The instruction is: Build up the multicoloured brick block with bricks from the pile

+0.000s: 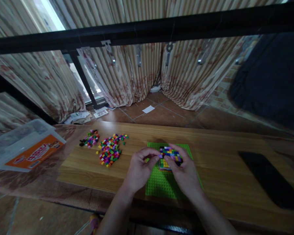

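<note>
A block of small multicoloured toy bricks (pixel 168 152) stands on a green studded baseplate (pixel 161 187) at the table's front. My left hand (pixel 140 168) is at the block's left side, thumb and forefinger pinched on what looks like a small purple brick (pixel 160 156). From the right, my right hand (pixel 186 171) grips the block, its thumb lying over the top and its fingers along the far and right sides. Yellow bricks show on the near part of the block. My hands hide part of the block and the plate's left and right portions.
Left of the plate lies a big pile of loose bricks (pixel 110 150), with a smaller pile (pixel 90 138) behind it. A clear plastic box (pixel 22 145) with an orange label stands at the far left. On the right of the wooden table (pixel 220 163) rests a flat black object (pixel 269 179).
</note>
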Tool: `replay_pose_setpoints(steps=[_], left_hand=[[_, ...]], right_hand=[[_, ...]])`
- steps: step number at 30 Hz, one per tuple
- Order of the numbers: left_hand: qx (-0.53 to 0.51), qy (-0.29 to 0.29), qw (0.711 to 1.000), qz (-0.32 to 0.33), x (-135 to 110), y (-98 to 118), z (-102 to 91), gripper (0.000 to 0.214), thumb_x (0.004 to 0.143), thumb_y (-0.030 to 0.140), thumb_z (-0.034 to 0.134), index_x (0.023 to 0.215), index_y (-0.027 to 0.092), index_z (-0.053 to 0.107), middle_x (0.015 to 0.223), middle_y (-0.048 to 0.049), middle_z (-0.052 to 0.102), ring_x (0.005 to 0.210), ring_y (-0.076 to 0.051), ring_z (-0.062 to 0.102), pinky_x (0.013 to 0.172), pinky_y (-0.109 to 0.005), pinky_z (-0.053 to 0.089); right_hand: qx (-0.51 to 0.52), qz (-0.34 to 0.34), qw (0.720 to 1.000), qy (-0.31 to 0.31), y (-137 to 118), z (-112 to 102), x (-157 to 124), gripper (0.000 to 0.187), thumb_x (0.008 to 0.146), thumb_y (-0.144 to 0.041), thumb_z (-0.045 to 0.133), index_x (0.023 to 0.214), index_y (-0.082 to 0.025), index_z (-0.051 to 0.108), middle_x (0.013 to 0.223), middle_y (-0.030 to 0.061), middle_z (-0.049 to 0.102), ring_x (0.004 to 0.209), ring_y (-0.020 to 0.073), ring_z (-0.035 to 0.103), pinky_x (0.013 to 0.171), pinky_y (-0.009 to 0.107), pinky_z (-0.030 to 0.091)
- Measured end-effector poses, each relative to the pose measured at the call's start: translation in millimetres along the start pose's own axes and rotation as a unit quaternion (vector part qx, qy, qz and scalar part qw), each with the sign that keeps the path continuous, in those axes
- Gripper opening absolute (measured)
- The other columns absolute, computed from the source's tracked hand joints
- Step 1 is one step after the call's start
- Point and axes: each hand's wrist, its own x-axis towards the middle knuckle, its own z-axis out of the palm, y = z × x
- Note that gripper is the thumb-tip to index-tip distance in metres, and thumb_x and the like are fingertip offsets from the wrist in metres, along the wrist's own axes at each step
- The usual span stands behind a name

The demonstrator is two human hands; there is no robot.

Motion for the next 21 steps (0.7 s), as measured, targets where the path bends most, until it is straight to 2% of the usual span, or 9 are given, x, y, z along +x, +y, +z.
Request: replay_pose_setpoints(steps=[3, 7, 11, 17, 21], left_hand=[[0.024, -0.012, 1.0, 0.016, -0.7, -0.5, 0.2, 0.011, 0.086, 0.017, 0.062, 0.086, 0.017, 0.073, 0.084, -0.003, 0.07, 0.082, -0.015, 0.063, 0.078, -0.025, 0.047], [0.039, -0.024, 0.998, 0.035, -1.4, 0.9, 1.2, 0.012, 0.087, 0.017, 0.061, 0.087, 0.018, 0.073, 0.087, -0.0031, 0.07, 0.084, -0.015, 0.065, 0.079, -0.024, 0.048], [0.061, -0.031, 0.996, 0.057, -1.8, 3.9, 3.0, 0.013, 0.088, 0.018, 0.061, 0.088, 0.019, 0.073, 0.089, -0.0031, 0.071, 0.085, -0.014, 0.066, 0.08, -0.024, 0.049], [0.103, -0.031, 0.991, 0.075, -2.8, 5.3, 5.1, 0.014, 0.088, 0.017, 0.061, 0.083, 0.02, 0.074, 0.089, -0.0035, 0.07, 0.085, -0.014, 0.066, 0.08, -0.024, 0.049], [0.106, -0.024, 0.991, 0.075, -2.9, 2.4, 6.3, 0.014, 0.088, 0.017, 0.062, 0.084, 0.02, 0.075, 0.087, -0.0035, 0.07, 0.083, -0.014, 0.065, 0.078, -0.023, 0.049]], right_hand=[[0.029, 0.025, 0.999, -0.002, -0.7, 0.1, 0.7, 0.045, 0.077, -0.04, 0.069, 0.118, -0.023, 0.065, 0.118, 0.0078, 0.066, 0.109, 0.0274, 0.061, 0.096, 0.045, 0.047], [0.128, 0.09, 0.987, -0.027, 0.3, -1.8, 1.9, 0.048, 0.075, -0.046, 0.071, 0.117, -0.024, 0.066, 0.116, 0.0065, 0.07, 0.1, 0.0256, 0.066, 0.087, 0.041, 0.051], [0.21, 0.122, 0.97, 0.001, -2.6, -2.8, 3.5, 0.039, 0.08, -0.053, 0.066, 0.107, -0.026, 0.072, 0.111, 0.0037, 0.072, 0.099, 0.0227, 0.066, 0.087, 0.036, 0.051], [0.237, 0.131, 0.962, 0.02, -8.9, -0.9, 3.3, 0.038, 0.076, -0.053, 0.071, 0.102, -0.026, 0.074, 0.102, 0.0033, 0.074, 0.087, 0.0208, 0.068, 0.077, 0.034, 0.053], [0.212, 0.124, 0.969, 0.013, -7.6, -0.7, 2.6, 0.04, 0.074, -0.051, 0.072, 0.105, -0.026, 0.072, 0.106, 0.0038, 0.073, 0.092, 0.0226, 0.067, 0.079, 0.036, 0.053]])
